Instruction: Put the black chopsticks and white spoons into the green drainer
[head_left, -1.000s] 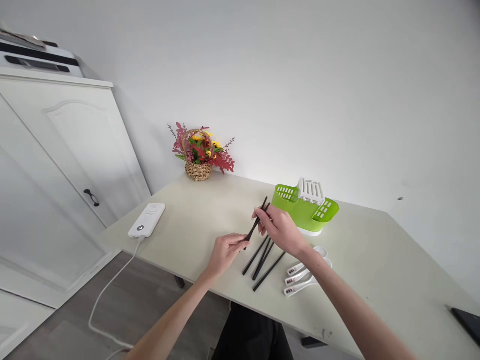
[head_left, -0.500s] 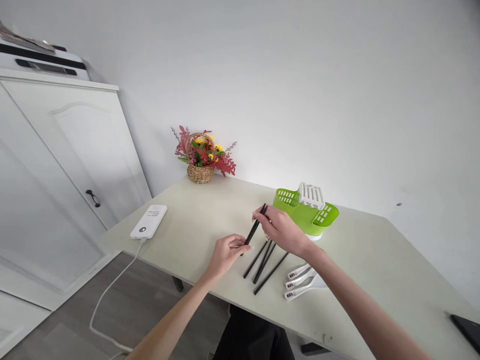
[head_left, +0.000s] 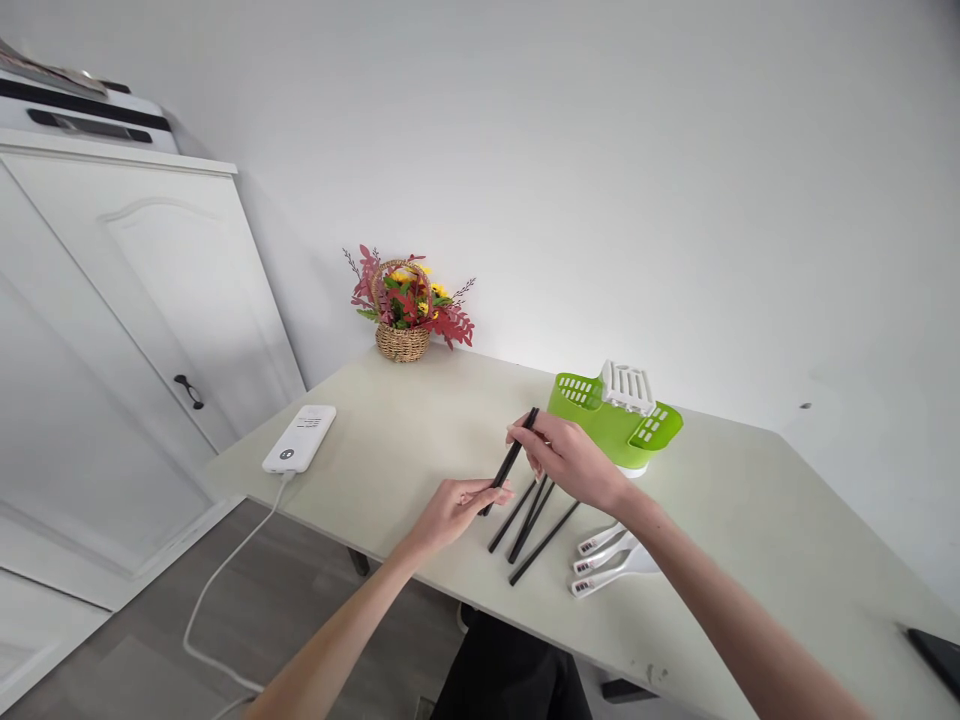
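Note:
Black chopsticks (head_left: 510,462) are held aslant above the table between my two hands. My left hand (head_left: 455,510) pinches their lower end, thumb on top and fingers beneath. Around the upper part, my right hand (head_left: 564,455) is closed, with the tips poking out past its fingers. Several more black chopsticks (head_left: 534,525) lie on the table just below, partly hidden by my right hand. White-handled utensils (head_left: 600,565) lie side by side near my right forearm, which covers their far ends. Behind my right hand stands a green utensil holder (head_left: 600,425) with a white slotted top (head_left: 628,387).
A wicker basket of flowers (head_left: 403,343) stands at the back by the wall. On the left of the table (head_left: 397,440) lies a white power bank (head_left: 300,440) with a cable (head_left: 225,570) hanging off the edge. A dark object (head_left: 934,655) sits at the right edge.
The view has shifted slightly. My left fingers have straightened along the lower end of the chopsticks, while my right hand keeps its hold. The loose things on the table stay in place.

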